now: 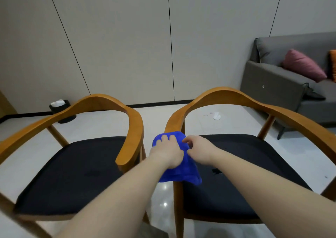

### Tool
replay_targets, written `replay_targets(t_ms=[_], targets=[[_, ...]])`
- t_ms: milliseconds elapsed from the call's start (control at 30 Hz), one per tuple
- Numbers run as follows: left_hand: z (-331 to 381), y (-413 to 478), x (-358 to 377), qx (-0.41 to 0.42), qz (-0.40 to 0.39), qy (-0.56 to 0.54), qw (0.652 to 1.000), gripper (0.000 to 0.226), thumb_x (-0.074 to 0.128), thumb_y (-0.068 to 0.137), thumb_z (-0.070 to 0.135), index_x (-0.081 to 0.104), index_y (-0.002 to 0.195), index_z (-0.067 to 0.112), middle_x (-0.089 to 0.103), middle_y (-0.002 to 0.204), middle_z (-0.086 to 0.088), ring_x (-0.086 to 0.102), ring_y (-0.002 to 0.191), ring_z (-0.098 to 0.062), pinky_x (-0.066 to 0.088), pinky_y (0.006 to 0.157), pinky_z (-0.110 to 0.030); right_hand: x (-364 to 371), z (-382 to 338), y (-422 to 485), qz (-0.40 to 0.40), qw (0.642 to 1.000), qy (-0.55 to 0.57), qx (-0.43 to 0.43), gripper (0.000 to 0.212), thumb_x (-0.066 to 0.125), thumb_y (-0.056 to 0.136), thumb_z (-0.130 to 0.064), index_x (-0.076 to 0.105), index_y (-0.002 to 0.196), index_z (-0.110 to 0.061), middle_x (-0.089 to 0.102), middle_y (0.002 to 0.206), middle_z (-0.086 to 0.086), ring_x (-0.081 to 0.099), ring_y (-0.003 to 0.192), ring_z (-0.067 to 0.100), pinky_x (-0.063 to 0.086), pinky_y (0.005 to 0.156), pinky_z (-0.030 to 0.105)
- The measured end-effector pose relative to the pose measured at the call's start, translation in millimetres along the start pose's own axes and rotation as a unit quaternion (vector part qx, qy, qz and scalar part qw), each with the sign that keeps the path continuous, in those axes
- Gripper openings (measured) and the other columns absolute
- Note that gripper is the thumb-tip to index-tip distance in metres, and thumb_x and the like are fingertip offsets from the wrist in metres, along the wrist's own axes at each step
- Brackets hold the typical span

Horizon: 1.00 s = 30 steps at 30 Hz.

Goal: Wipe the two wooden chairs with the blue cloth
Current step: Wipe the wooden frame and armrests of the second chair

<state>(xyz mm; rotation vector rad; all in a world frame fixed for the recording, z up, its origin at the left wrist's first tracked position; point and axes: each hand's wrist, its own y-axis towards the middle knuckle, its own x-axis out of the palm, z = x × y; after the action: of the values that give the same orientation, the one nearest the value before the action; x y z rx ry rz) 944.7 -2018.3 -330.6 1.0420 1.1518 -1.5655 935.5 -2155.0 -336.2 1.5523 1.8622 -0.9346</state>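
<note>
Two wooden armchairs stand side by side, facing the camera, each with a black seat pad. The left chair point(131, 128) and the right chair point(227, 94) are close but not touching, with a narrow strip of glossy white floor point(163, 197) between them.

The blue cloth point(183, 172) is draped over the front end of the right chair's near armrest, the one next to the gap. It covers the armrest tip and hangs down over the front corner of that seat.

The left hand point(166, 151) lies on top of the cloth with its fingers point(164, 138) spread and laid over it, pressing it onto the armrest. It is not clenched; the thumb is hidden.

The right hand point(198, 147) is just beside the left hand, on the seat side, and pinches a fold at the cloth's edge with curled fingers. Both forearms are bare.

A small dark mark point(216, 171) shows on the right chair's seat pad near the cloth.

Behind the left chair, a black bin point(62, 108) holding white tissue sits by the wall. A white scrap of paper point(216, 116) lies on the floor behind the right chair.

At far right is a grey sofa point(272, 85) with a pink cushion point(303, 65) and an orange cushion point(333, 65) cut off by the frame edge. The wall point(127, 46) is made of beige panels.
</note>
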Motion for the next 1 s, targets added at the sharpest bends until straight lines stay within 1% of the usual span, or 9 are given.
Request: replay_targets(t_ms=[67,133,200,300,367,467,633,767,1000], targets=[[5.1,1.0,22.7,-0.048,-0.041,-0.048,0.997,0.084,0.045,0.097,0.051,0.001,0.158,0.014,-0.004,0.165,-0.013,0.002,0.151,-0.039,0.021,0.118,-0.052,7.3,-1.7,4.5,0.008,1.000,-0.010,-0.002,0.051,0.047,0.094,-0.004,0.048,0.143,-0.021,0.051,0.144,0.005,0.054,0.126,0.021,0.047,0.096,0.027],[7.2,7.3,47.1,-0.074,-0.030,-0.058,0.995,0.095,0.048,0.094,0.053,-0.009,0.158,0.013,-0.016,0.164,-0.013,-0.014,0.150,-0.039,0.011,0.120,-0.054,13.8,-5.6,7.1,0.011,1.000,-0.019,-0.002,0.045,0.044,0.099,-0.013,0.048,0.143,-0.020,0.052,0.143,0.006,0.055,0.123,0.020,0.046,0.098,0.028],[9.5,11.0,59.4,-0.082,0.015,-0.042,0.996,0.098,0.053,0.092,0.050,-0.009,0.158,0.013,-0.015,0.165,-0.013,-0.013,0.150,-0.040,0.012,0.120,-0.055,19.4,-9.8,9.8,0.012,0.999,-0.040,-0.012,0.039,0.040,0.104,-0.022,0.050,0.141,-0.017,0.055,0.138,0.008,0.056,0.119,0.020,0.047,0.101,0.031],[14.4,12.0,54.5,-0.126,0.028,-0.091,0.987,0.105,0.065,0.089,0.042,-0.010,0.158,0.016,-0.016,0.164,-0.010,0.003,0.150,-0.039,0.031,0.115,-0.048,23.2,-12.2,17.1,0.016,0.997,-0.077,-0.016,0.037,0.036,0.105,-0.018,0.055,0.136,-0.012,0.056,0.134,0.009,0.053,0.119,0.021,0.047,0.102,0.036],[18.9,10.9,48.7,-0.140,0.034,-0.093,0.985,0.107,0.067,0.087,0.043,-0.010,0.157,0.016,-0.013,0.164,-0.010,0.015,0.148,-0.036,0.040,0.109,-0.044,23.7,-10.7,25.8,0.019,0.997,-0.080,-0.013,0.038,0.039,0.103,-0.018,0.054,0.138,-0.018,0.050,0.138,0.008,0.054,0.118,0.020,0.048,0.102,0.035],[19.7,17.0,46.8,-0.142,0.050,-0.084,0.985,0.105,0.066,0.089,0.044,-0.008,0.157,0.015,-0.008,0.165,-0.012,0.024,0.144,-0.034,0.044,0.105,-0.042,24.9,-8.4,39.4,0.024,0.996,-0.084,-0.017,0.034,0.043,0.103,-0.022,0.058,0.133,-0.023,0.050,0.137,0.006,0.058,0.111,0.019,0.050,0.098,0.035],[16.4,30.6,43.2,-0.127,0.061,-0.064,0.988,0.101,0.063,0.091,0.043,-0.008,0.157,0.015,-0.009,0.165,-0.011,0.023,0.145,-0.034,0.043,0.105,-0.041,23.9,-3.8,54.7,0.033,0.995,-0.089,-0.014,0.034,0.046,0.103,-0.028,0.057,0.135,-0.025,0.044,0.137,0.007,0.060,0.106,0.022,0.050,0.095,0.031],[13.9,44.6,38.2,-0.113,0.057,-0.064,0.990,0.101,0.062,0.092,0.045,-0.008,0.158,0.017,-0.009,0.165,-0.008,0.019,0.147,-0.035,0.040,0.108,-0.041,19.3,-5.1,67.9,0.037,0.993,-0.115,-0.019,0.030,0.046,0.103,-0.029,0.058,0.130,-0.023,0.044,0.131,0.006,0.058,0.102,0.022,0.048,0.088,0.028],[6.0,75.5,32.6,-0.083,0.044,-0.038,0.995,0.104,0.059,0.090,0.053,-0.009,0.158,0.015,-0.013,0.165,-0.010,0.001,0.151,-0.037,0.022,0.120,-0.049,13.1,-5.0,96.6,0.029,0.990,-0.140,-0.012,0.032,0.044,0.104,-0.028,0.057,0.131,-0.022,0.042,0.132,0.007,0.056,0.104,0.021,0.046,0.088,0.028]])
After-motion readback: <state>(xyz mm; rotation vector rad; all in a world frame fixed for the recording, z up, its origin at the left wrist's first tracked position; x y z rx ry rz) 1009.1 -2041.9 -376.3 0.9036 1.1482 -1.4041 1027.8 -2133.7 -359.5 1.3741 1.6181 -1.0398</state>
